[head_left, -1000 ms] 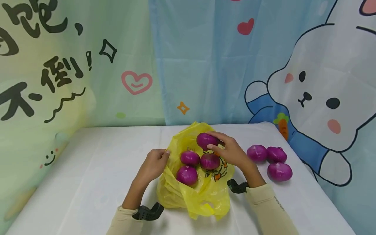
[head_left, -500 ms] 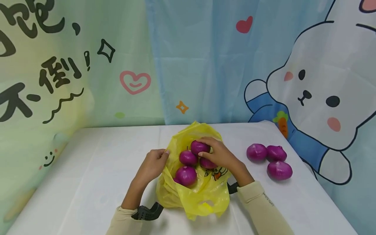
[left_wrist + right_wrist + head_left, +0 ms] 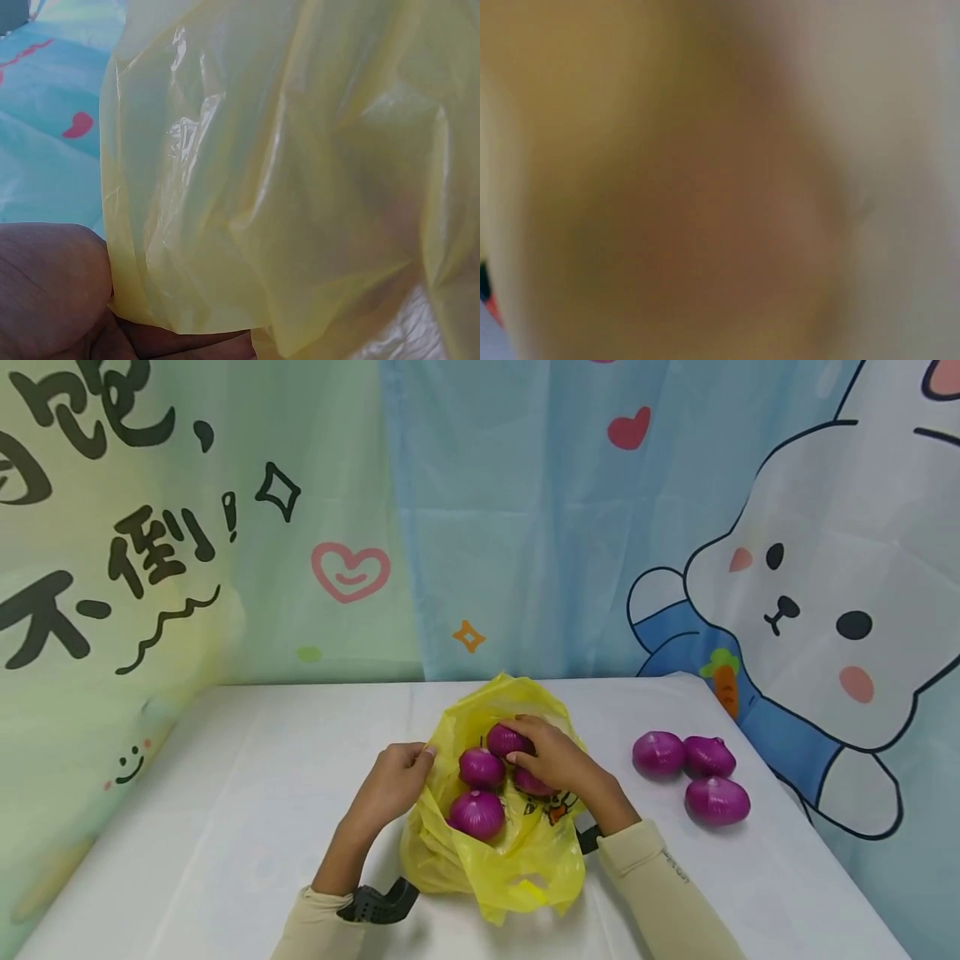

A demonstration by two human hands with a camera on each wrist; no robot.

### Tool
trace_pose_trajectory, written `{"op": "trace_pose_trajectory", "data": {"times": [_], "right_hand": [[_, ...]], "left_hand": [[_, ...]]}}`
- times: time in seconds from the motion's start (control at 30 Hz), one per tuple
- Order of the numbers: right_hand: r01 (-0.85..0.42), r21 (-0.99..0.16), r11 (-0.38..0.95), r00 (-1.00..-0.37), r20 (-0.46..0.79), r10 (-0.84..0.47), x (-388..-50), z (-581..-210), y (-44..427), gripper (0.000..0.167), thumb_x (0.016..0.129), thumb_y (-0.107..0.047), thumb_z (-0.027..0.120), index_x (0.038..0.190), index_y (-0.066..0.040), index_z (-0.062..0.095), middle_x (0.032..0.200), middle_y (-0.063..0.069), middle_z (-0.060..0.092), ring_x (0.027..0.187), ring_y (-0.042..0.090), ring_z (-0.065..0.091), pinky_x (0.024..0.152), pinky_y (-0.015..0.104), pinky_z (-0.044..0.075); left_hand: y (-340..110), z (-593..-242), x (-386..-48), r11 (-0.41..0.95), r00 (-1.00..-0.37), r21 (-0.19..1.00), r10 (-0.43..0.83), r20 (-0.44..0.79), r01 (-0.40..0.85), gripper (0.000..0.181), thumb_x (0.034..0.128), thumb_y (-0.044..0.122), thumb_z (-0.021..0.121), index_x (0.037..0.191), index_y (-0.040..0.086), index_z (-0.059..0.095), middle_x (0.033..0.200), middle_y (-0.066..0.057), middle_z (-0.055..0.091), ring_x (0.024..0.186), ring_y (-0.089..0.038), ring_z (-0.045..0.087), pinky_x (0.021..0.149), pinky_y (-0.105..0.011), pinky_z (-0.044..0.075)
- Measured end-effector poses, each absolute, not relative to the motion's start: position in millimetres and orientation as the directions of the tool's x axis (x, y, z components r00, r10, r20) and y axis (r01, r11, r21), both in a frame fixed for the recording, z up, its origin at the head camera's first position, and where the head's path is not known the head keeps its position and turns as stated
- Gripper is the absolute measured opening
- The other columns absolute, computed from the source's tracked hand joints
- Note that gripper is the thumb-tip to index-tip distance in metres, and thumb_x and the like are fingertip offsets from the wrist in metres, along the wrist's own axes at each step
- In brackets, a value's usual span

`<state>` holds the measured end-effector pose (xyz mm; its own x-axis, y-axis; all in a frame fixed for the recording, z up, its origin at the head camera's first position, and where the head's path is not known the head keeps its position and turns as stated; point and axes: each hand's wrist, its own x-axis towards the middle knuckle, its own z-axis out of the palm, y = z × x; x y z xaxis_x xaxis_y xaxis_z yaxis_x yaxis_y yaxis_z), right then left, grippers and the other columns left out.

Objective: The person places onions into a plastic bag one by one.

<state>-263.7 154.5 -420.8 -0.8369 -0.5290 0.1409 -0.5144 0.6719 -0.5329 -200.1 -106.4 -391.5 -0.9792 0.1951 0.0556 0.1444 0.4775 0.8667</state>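
- Head view: the held onion (image 3: 504,741) lies to the left of the right grip (image 3: 555,758), within the bag (image 3: 450,870), towards its far side. Fingers reach over its top, thumb on its near side, spread about the onion's own breadth. It's roundish; with those fingers across it, I can't make out a long axis.
- Just beneath the thumb peeks a lower onion (image 3: 531,783). A middle onion (image 3: 482,768) and a near onion (image 3: 477,815) sit to the left, so I'd judge the bag leaves little room there.
- The left grip (image 3: 395,782) pinches the bag's left edge.
- Three loose onions (image 3: 708,758) stand on the surface (image 3: 225,827), right of the bag and well apart from it; the right hand is plainly nearer.
- Left wrist view: thin yellow film is caught between thumb (image 3: 52,289) and fingers, the bag stretching away rightward.
- Right wrist view: all blur; from this one I can't tell the grip's state.
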Motion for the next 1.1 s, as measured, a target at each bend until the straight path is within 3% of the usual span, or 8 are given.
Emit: {"op": "trace_pose_trajectory", "data": {"times": [0.17, 0.43, 0.7, 1.1], "right_hand": [[-0.505, -0.527, 0.684, -0.834, 0.094, -0.544, -260.1, -420.0, 155.7, 0.057, 0.095, -0.015, 0.063, 0.145, -0.001, 0.041, 0.142, 0.022, 0.044, 0.126, 0.037, 0.046, 0.102, 0.051, 0.039], [-0.492, -0.567, 0.661, -0.832, 0.083, -0.548, -252.4, -416.8, 158.8, 0.049, 0.099, -0.017, 0.057, 0.144, -0.002, 0.044, 0.144, 0.019, 0.045, 0.132, 0.036, 0.041, 0.105, 0.051, 0.034], [-0.497, -0.617, 0.610, -0.845, 0.183, -0.503, -244.7, -411.4, 167.9, 0.042, 0.098, -0.019, 0.060, 0.136, -0.005, 0.054, 0.136, 0.011, 0.054, 0.127, 0.031, 0.048, 0.101, 0.051, 0.040], [-0.478, -0.673, 0.564, -0.876, 0.321, -0.359, -225.1, -395.9, 209.2, 0.036, 0.098, -0.014, 0.060, 0.131, -0.003, 0.057, 0.130, 0.013, 0.057, 0.124, 0.032, 0.051, 0.097, 0.050, 0.042]], "left_hand": [[-106.3, -393.3, -199.5, 0.477, -0.979, 0.865, 0.193, 0.068, 0.155, 0.040, 0.1039, 0.020, 0.046, 0.066, 0.008, 0.047, 0.052, 0.001, 0.034, 0.044, -0.012, 0.031, 0.043, -0.025, 0.028], [-106.8, -393.2, -199.4, 0.483, -0.979, 0.861, 0.191, 0.075, 0.160, 0.039, 0.1038, 0.020, 0.046, 0.068, 0.008, 0.051, 0.053, 0.001, 0.035, 0.045, -0.012, 0.033, 0.044, -0.025, 0.030], [-107.1, -393.7, -199.6, 0.482, -0.980, 0.863, 0.187, 0.066, 0.151, 0.040, 0.1039, 0.020, 0.045, 0.066, 0.008, 0.049, 0.053, 0.001, 0.034, 0.045, -0.012, 0.031, 0.044, -0.025, 0.029], [-105.4, -394.3, -200.6, 0.464, -0.977, 0.871, 0.201, 0.071, 0.159, 0.041, 0.1043, 0.021, 0.045, 0.066, 0.009, 0.047, 0.052, 0.002, 0.034, 0.044, -0.012, 0.030, 0.043, -0.025, 0.028]]}}
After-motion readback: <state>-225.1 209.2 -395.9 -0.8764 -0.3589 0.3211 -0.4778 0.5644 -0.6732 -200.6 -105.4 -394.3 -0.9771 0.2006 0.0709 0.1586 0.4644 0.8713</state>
